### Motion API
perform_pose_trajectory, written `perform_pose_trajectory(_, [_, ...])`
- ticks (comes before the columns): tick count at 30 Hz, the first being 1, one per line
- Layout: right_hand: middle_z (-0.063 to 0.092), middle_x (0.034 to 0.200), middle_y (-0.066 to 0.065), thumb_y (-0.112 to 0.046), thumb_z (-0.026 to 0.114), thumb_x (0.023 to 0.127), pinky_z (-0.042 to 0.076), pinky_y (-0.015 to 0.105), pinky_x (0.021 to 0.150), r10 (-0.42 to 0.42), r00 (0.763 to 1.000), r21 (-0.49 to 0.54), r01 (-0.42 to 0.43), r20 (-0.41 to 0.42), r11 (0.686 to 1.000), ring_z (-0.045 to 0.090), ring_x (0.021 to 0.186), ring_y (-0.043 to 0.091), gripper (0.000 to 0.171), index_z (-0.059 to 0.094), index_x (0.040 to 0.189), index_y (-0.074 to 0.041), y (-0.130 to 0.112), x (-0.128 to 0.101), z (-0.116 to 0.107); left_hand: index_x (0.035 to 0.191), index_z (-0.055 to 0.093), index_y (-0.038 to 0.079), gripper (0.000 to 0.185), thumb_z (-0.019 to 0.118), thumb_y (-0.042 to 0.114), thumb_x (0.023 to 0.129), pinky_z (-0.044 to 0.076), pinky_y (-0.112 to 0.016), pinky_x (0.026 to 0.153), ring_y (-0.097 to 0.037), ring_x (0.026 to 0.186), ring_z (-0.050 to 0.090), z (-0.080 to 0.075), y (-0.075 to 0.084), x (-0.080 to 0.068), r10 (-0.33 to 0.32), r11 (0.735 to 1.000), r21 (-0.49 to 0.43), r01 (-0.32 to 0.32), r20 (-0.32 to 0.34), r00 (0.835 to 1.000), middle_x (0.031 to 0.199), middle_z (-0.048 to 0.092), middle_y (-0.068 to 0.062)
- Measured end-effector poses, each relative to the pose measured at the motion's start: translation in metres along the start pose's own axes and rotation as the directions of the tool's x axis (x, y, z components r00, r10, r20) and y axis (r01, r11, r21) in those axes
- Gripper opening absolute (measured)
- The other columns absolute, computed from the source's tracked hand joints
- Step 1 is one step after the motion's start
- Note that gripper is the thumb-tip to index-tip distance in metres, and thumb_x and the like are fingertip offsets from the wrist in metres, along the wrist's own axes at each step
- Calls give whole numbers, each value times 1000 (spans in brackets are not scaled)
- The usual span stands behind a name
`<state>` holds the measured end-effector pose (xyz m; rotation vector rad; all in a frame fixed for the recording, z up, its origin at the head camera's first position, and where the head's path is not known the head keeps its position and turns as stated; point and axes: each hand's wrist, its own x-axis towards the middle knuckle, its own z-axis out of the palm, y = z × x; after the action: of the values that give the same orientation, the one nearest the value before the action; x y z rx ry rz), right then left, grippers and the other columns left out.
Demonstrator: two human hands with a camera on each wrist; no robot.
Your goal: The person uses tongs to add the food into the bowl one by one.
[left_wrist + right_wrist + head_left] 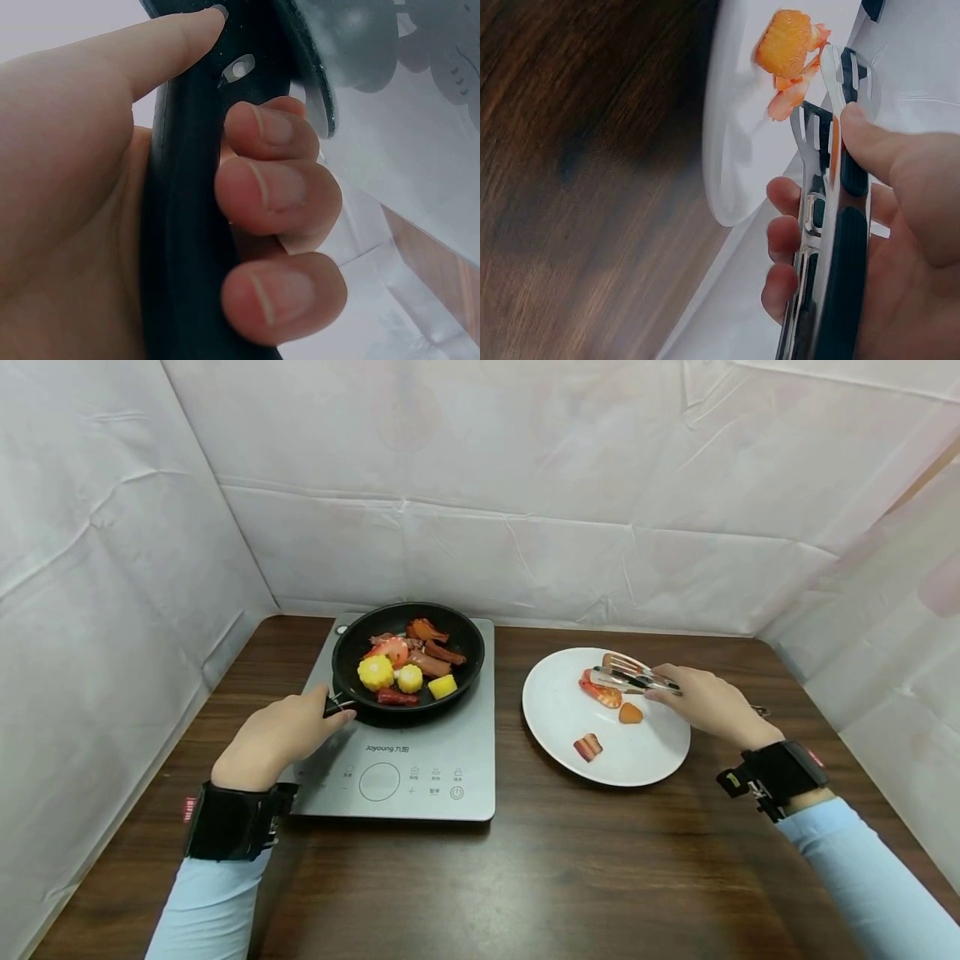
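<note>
A black frying pan (465, 643) holding corn, sausage and other food pieces sits on a grey induction cooker (420, 760). My left hand (281, 735) grips the pan's black handle (180, 225), fingers curled round it. To the right, a white plate (570, 710) carries a shrimp (600, 692), an orange piece (631, 713) and a striped meat slice (588, 747). My right hand (708, 702) holds metal tongs (633, 675) over the plate's far side, their tips by the shrimp. In the right wrist view the tongs (832, 187) lie along my palm near the orange piece (784, 43).
Everything stands on a dark wooden table (525, 877) enclosed by white sheeted walls (487, 493) at the back and both sides. The cooker's control panel (408, 781) faces me. Bare tabletop lies in front of the cooker and plate.
</note>
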<state>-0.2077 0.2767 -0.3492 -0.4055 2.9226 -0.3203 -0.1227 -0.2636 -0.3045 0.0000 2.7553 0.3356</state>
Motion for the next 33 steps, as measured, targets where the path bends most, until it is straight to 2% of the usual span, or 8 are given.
perform_pose_trajectory(2, [54, 145, 27, -48, 51, 106, 46, 65, 92, -1, 1000, 5, 1, -13, 1000, 56, 128, 49, 61, 47, 149, -5, 0, 0, 0, 135, 44, -6, 62, 45, 49, 107, 44, -37, 60, -26, 77, 58, 0, 0, 0, 2, 1000, 2, -2, -2, 1000, 91, 62, -16])
perform_pose_trajectory(4, [59, 139, 26, -45, 53, 106, 50, 60, 83, -10, 999, -2, 10, -48, 1000, 61, 120, 46, 55, 51, 145, -7, 0, -1, 1, 133, 45, -5, 60, 45, 49, 107, 43, -36, 59, -26, 75, 57, 1, 0, 0, 4, 1000, 2, -4, -1, 1000, 89, 61, -15])
perform_pose_trajectory(7, [68, 125, 24, -38, 55, 106, 48, 46, 65, -29, 992, -23, 27, -121, 999, 68, 97, 38, 43, 57, 138, -10, 2, -2, 5, 130, 46, -5, 58, 44, 49, 107, 42, -36, 58, -25, 73, 56, 1, 0, 0, 6, 1000, 0, -6, -3, 1000, 86, 59, -13])
perform_pose_trajectory(10, [73, 107, 21, -33, 58, 105, 36, 36, 52, -41, 981, -46, 33, -188, 998, 61, 72, 27, 34, 61, 131, -12, 4, -2, 8, 128, 47, -4, 57, 45, 49, 107, 42, -35, 58, -25, 72, 55, 1, 1, -1, 7, 1000, 0, -7, -5, 1000, 83, 57, -11])
perform_pose_trajectory(12, [73, 99, 18, -32, 59, 104, 31, 33, 51, -42, 976, -55, 31, -215, 998, 54, 64, 22, 31, 63, 128, -13, 4, -2, 10, 127, 47, -4, 56, 45, 49, 107, 42, -36, 59, -25, 72, 55, 1, 0, -1, 7, 1000, 1, -7, -7, 1000, 81, 55, -10])
perform_pose_trajectory(15, [73, 93, 15, -33, 60, 104, 29, 33, 50, -44, 969, -62, 30, -244, 998, 50, 61, 21, 29, 64, 126, -15, 5, -2, 11, 125, 48, -4, 55, 46, 48, 107, 41, -36, 59, -25, 72, 54, 2, 0, -1, 10, 1000, 1, -10, -13, 1000, 79, 54, -9])
perform_pose_trajectory(25, [67, 77, 8, -37, 57, 105, 23, 33, 49, -40, 964, -49, 28, -262, 998, 43, 55, 18, 32, 64, 128, -15, 7, -7, 13, 127, 47, -4, 57, 45, 49, 107, 42, -35, 59, -25, 72, 55, 1, 1, -2, 2, 1000, 0, -2, -5, 1000, 81, 55, -10])
perform_pose_trajectory(33, [68, 76, 8, -39, 56, 105, 23, 33, 47, -59, 950, -67, 40, -305, 997, 43, 53, 17, 33, 65, 126, -16, 7, -9, 13, 127, 47, -4, 57, 44, 50, 107, 41, -36, 58, -25, 73, 55, 0, 0, -1, -4, 1000, -2, 4, -2, 1000, 84, 57, -11])
